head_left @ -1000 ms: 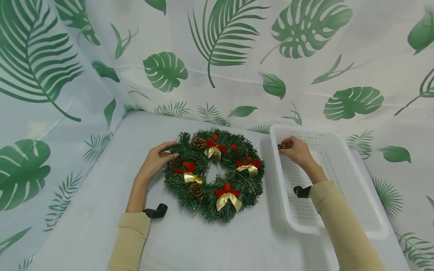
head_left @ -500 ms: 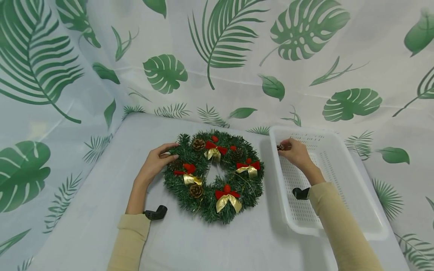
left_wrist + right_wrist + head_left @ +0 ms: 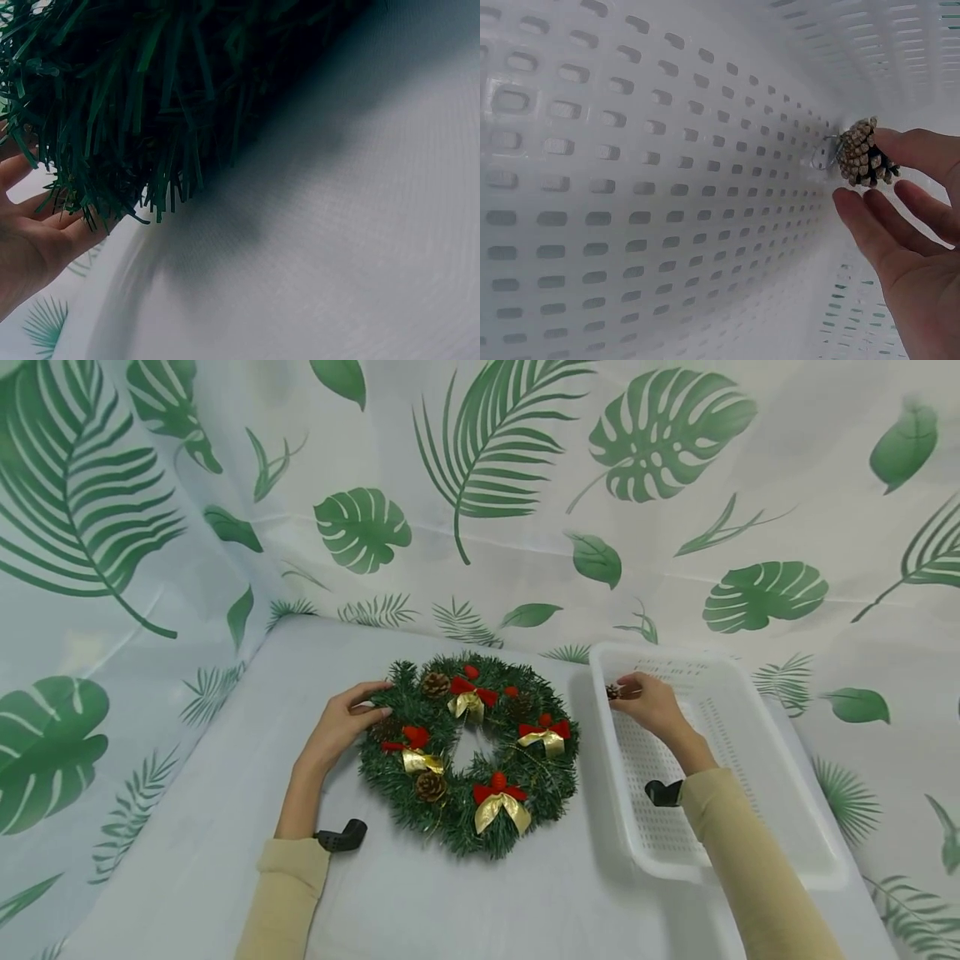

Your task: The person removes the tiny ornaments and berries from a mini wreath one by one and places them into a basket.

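While the left hand (image 3: 341, 727) rests with its fingers curved over the outer left edge of the green wreath (image 3: 468, 752), the right hand (image 3: 652, 703) reaches into the near-left corner of the white perforated basket (image 3: 750, 760) and pinches a small pine cone (image 3: 613, 691) between thumb and fingertip. The right wrist view shows that pine cone (image 3: 864, 154) close against the basket's slotted wall (image 3: 630, 187), with a small metal loop at its end; the other fingers (image 3: 870, 225) lie loosely spread below it, and the thumb is cut off at the picture's edge. Whether the cone touches the wall cannot be told.

The wreath lies flat on the white tabletop (image 3: 225, 793), just left of the basket and apart from it. It carries red-and-gold bows and brown pine cones. One cone near the left hand's fingertips is half buried in the needles and hard to make out.

From the left wrist, only dark needle tips (image 3: 150, 97) and part of the palm (image 3: 30, 240) show; the fingers' hold is hidden behind the foliage. Both sleeves are beige, with a black wrist mount (image 3: 341, 837) below each arm.
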Demonstrator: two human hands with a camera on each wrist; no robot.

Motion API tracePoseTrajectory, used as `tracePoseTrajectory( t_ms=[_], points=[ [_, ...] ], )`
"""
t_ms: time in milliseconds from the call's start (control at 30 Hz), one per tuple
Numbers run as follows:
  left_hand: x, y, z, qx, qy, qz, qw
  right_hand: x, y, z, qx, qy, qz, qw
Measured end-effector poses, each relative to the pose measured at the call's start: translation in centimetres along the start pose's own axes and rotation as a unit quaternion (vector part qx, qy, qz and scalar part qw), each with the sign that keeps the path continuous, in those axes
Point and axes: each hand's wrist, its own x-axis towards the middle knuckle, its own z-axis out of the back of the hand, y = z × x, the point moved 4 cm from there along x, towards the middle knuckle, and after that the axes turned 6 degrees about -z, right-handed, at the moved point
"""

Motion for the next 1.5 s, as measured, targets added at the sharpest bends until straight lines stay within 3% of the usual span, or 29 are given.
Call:
tracePoseTrajectory(
  t_ms=[1067, 1500],
  points=[
    [-0.6, -0.1, 0.5, 0.003, 0.001, 0.004, 1.0, -3.4, 3.2, 2.8, -0.025, -0.011, 0.041, 0.999],
    [-0.2, -0.3, 0.0, -0.005, 0.006, -0.002, 1.0, -5.9, 4.4, 3.6, -0.011, -0.014, 0.032, 0.999]
  ],
)
